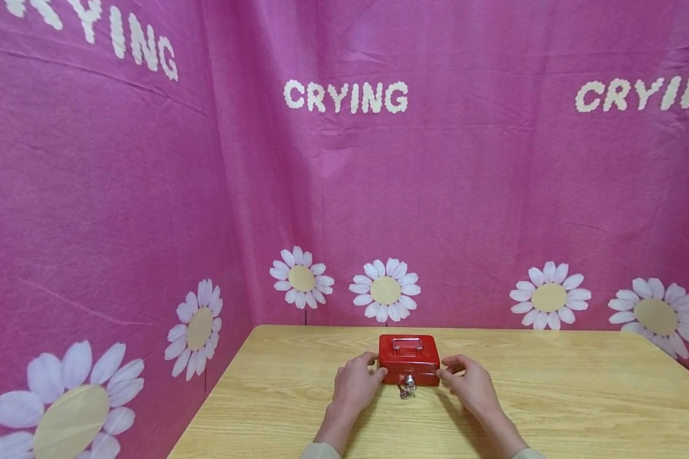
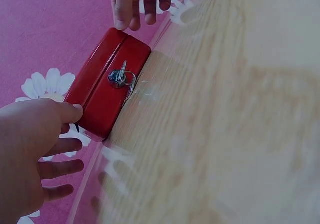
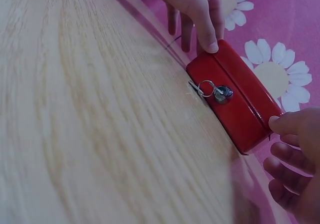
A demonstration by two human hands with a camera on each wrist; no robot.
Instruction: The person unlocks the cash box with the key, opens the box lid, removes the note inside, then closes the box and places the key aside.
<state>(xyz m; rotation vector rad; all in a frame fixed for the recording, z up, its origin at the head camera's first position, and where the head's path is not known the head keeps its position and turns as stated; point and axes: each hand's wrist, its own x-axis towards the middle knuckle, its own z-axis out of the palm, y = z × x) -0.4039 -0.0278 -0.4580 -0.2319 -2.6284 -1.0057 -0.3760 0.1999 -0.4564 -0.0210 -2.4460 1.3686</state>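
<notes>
A small red cash box point(image 1: 409, 368) with a folding metal handle point(image 1: 407, 347) on its lid sits on the wooden table. Keys point(image 1: 406, 390) on a ring hang from its front lock, one of them in the lock point(image 2: 117, 78). At the box's left end, my left hand point(image 1: 356, 384) touches the front corner by the lid seam with its thumb point(image 2: 73, 113), the other fingers spread loosely. My right hand point(image 1: 469, 384) is at the right end, thumb tip point(image 3: 276, 124) at the lid seam and fingers loosely bent beside the box. The lid is down.
The light wood table point(image 1: 551, 395) extends on both sides of the box. Behind it and at the left hangs a pink cloth point(image 1: 465, 191) printed with daisies and white lettering.
</notes>
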